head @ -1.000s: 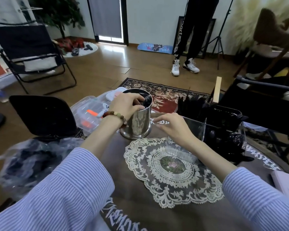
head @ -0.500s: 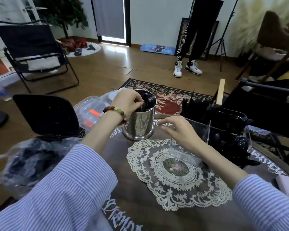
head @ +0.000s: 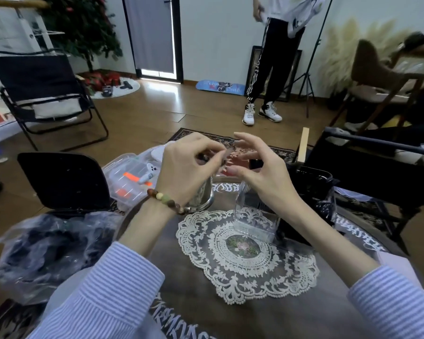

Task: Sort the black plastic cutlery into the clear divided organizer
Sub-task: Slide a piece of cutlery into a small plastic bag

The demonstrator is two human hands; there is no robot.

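My left hand (head: 186, 165) is raised above the steel cup (head: 203, 195) and pinches a small bunch of black cutlery (head: 206, 157) in its curled fingertips; motion blur hides what kind. The hand covers most of the cup. My right hand (head: 262, 174) hovers just to the right, with fingers spread and curved toward the left hand, holding nothing I can make out. Below it stands the clear divided organizer (head: 255, 220), its front compartment bare. The compartments behind hold black cutlery (head: 315, 184).
A lace doily (head: 245, 258) lies on the dark round table. At the left are a black hinged lid (head: 64, 182), a clear bag of dark items (head: 47, 243) and a clear box with orange pieces (head: 130, 178). A person (head: 272, 69) stands beyond the rug.
My left hand has come up out of the steel cup with black cutlery. My right hand has left the organizer's rim and risen beside the left. The view has tilted up.
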